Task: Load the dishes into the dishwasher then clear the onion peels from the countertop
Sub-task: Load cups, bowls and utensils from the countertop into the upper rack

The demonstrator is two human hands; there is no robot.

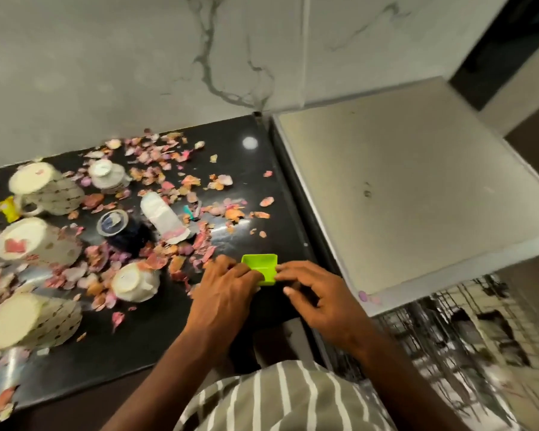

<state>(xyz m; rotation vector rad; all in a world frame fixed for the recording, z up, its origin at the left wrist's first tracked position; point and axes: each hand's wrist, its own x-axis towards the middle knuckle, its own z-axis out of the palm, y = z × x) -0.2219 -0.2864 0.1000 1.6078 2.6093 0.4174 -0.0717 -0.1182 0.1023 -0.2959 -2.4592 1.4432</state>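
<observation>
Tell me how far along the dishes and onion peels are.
Nothing looks finished. Both hands, left hand and right hand, hold a green container. Mugs and cups remain on the countertop, onion peels scattered around them.

Desk at our left, dishwasher at our right

On the desk (255, 188) we see onion peels (168, 169) strewn across the far and left parts, with overturned cups (44, 188) along the left side and a tumbler (164, 217) lying on its side near the middle. At the near right of the desk a small tray (260, 265) sits between our left hand (224, 287) and right hand (311, 290), both touching it. Right of the desk stands the dishwasher (417, 188), its rack (448, 337) below it.
</observation>
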